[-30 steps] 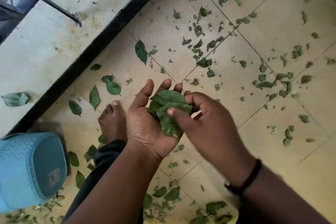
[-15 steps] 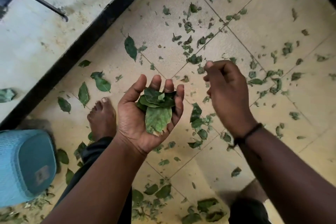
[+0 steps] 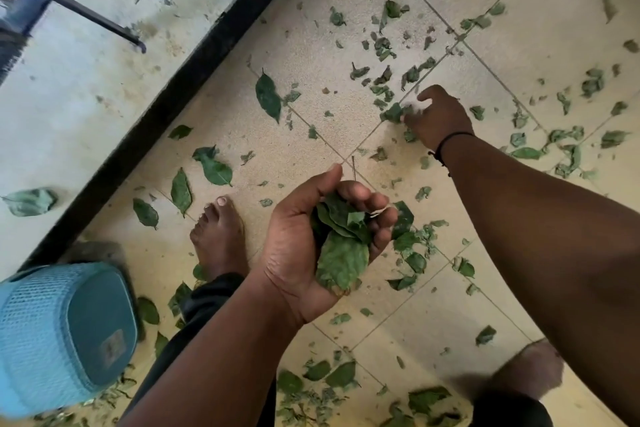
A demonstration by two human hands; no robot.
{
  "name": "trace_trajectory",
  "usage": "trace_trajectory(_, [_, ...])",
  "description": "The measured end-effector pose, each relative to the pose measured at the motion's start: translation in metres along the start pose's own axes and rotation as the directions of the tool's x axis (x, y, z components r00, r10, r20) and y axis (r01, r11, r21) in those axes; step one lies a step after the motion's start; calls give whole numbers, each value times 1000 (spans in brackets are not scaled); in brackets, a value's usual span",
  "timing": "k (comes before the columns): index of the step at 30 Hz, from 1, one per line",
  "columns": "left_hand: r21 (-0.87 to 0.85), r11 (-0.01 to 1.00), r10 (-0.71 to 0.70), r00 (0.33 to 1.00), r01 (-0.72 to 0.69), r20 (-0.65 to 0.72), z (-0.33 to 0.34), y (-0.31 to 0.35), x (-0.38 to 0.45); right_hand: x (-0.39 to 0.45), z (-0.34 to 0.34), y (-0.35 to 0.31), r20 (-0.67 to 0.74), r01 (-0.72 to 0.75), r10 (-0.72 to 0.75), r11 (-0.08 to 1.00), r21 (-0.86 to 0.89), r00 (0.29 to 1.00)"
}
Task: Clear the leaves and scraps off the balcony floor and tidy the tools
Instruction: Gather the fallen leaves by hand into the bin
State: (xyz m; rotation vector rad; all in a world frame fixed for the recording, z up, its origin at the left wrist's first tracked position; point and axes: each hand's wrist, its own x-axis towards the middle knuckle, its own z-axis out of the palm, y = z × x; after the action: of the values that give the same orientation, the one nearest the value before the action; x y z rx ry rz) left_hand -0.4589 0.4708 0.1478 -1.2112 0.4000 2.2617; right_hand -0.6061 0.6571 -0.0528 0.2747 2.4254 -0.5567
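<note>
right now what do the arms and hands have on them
Both forearms are bare, no sleeves or gloves. The right hand has a thin black cord band at the wrist, with a small knot on its near side. The left hand shows no ring, watch or band.

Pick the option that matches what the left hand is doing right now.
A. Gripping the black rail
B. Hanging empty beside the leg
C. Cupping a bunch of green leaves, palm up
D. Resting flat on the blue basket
C: the left hand is curled palm up around a bunch of green leaves, held above the tiled floor, apart from the blue basket.
</note>
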Motion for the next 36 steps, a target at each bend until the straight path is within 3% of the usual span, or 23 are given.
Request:
trace_trajectory(3, [32, 999, -9, 1000, 9, -2, -2, 3, 0, 6, 8, -8, 76, 179, -165, 957, -227, 983])
trace_trajectory(6, [75, 997, -11, 1000, 11, -4, -3, 6, 0, 7, 21, -11, 119, 307, -286, 822, -480, 951])
trace_trajectory(8, [78, 997, -4, 1000, 6, -23, -2, 7, 1, 0, 29, -7, 119, 352, -346, 754, -555, 931])
trace_trajectory(12, [67, 998, -3, 997, 8, -79, -1, 3, 3, -22, 40, 14, 125, 352, -349, 726, -591, 929])
trace_trajectory(14, [48, 999, -3, 994, 9, -106, -2, 0, 4, -38, 43, 25, 120, 331, -314, 800, -501, 942])
trace_trajectory(17, [-7, 1000, 12, 992, -13, -125, -4, -2, 5, -70, 37, 28, -10, 186, -185, 983, 12, 983])
trace_trajectory(19, [-29, 999, 19, 992, -23, -125, -6, -2, 3, -97, 22, 16, -83, 109, -86, 935, 336, 993])
trace_trajectory(21, [-58, 998, 24, 991, -32, -130, -9, -3, 3, -130, -3, -6, -122, 89, -22, 815, 572, 992])
trace_trajectory(24, [-156, 986, 32, 990, -53, -135, -14, -7, 1, -191, -45, -42, -149, 156, -62, 604, 782, 987])
trace_trajectory(27, [-258, 964, 42, 992, -72, -122, -17, -12, -1, -243, -62, -64, -145, 246, -213, 595, 765, 966])
trace_trajectory(30, [-356, 931, 49, 994, -82, -101, -16, -16, -4, -271, -48, -73, -161, 419, -399, 728, 543, 903])
trace_trajectory(32, [-393, 915, 58, 993, -93, -100, -17, -17, -8, -280, -38, -74, -159, 522, -503, 758, 391, 850])
trace_trajectory(36, [-448, 887, 81, 993, -113, -92, -22, -16, -18, -292, -38, -81, -169, 555, -534, 742, 376, 828])
